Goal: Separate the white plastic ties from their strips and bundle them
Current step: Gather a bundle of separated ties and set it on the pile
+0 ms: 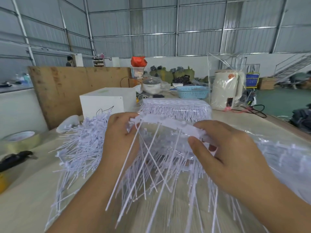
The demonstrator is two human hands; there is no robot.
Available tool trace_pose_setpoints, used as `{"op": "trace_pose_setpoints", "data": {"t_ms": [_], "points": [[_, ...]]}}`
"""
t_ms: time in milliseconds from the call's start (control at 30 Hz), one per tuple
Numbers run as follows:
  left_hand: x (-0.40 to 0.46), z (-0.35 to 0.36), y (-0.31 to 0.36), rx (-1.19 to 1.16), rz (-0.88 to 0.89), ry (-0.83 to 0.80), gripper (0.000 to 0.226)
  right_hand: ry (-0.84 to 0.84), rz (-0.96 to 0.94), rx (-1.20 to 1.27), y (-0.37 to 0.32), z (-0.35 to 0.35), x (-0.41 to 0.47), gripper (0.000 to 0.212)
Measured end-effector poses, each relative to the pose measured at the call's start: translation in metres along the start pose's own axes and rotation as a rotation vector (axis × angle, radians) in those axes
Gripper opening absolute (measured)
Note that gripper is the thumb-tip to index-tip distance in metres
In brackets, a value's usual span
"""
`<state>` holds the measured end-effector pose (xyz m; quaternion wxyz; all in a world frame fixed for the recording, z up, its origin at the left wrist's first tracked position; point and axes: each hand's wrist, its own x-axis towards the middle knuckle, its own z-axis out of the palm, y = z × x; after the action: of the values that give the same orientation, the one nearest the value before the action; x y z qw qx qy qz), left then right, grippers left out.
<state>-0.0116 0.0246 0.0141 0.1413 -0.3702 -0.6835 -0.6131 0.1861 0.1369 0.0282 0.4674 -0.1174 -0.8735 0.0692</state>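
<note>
A white plastic strip (170,122) with long thin ties hanging from it is held up in front of me over the table. My left hand (120,138) grips its left end, fingers curled round the ties there. My right hand (223,152) pinches the strip's right end between thumb and fingers. A loose pile of separated white ties (80,148) lies on the table to the left. More ties (168,174) spread under and below my hands. A wrapped stack of uncut strips (176,106) sits behind.
A white box (107,101) stands at the back left, a tape roll (20,140) and a black tool (15,159) at the far left. A blue basket (192,92) and a bagged white kettle (226,89) stand behind. Clear plastic wrap (286,148) lies at right.
</note>
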Motion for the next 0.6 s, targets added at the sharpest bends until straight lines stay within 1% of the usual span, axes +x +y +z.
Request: {"op": "trace_pose_setpoints", "data": {"t_ms": [67, 133, 200, 300, 400, 467, 567, 600], "points": [[0.0, -0.001, -0.001, 0.021, -0.007, 0.035, 0.033, 0.031, 0.002, 0.01, -0.002, 0.001, -0.001, 0.028], [0.003, -0.005, 0.0, 0.12, 0.041, 0.072, 0.035, 0.057, -0.003, 0.0, -0.003, 0.0, -0.001, 0.034], [0.004, -0.007, 0.0, 0.19, 0.066, 0.095, 0.032, 0.064, -0.017, -0.038, -0.005, -0.002, -0.001, 0.038], [0.003, -0.004, -0.001, 0.17, 0.051, 0.069, 0.022, 0.058, -0.029, -0.125, -0.003, -0.003, 0.0, 0.031], [0.0, 0.001, -0.001, 0.101, 0.032, 0.009, 0.015, 0.077, 0.038, -0.183, -0.003, -0.005, 0.001, 0.038], [-0.004, 0.003, 0.003, 0.035, 0.004, -0.056, 0.016, 0.099, 0.072, -0.152, -0.006, -0.008, 0.0, 0.043], [-0.013, 0.007, 0.009, -0.048, -0.064, -0.228, 0.01, 0.118, 0.094, -0.102, -0.012, -0.011, 0.0, 0.044], [-0.016, 0.008, 0.01, -0.063, -0.078, -0.278, 0.012, 0.112, 0.096, -0.123, -0.015, -0.011, -0.001, 0.046]]}}
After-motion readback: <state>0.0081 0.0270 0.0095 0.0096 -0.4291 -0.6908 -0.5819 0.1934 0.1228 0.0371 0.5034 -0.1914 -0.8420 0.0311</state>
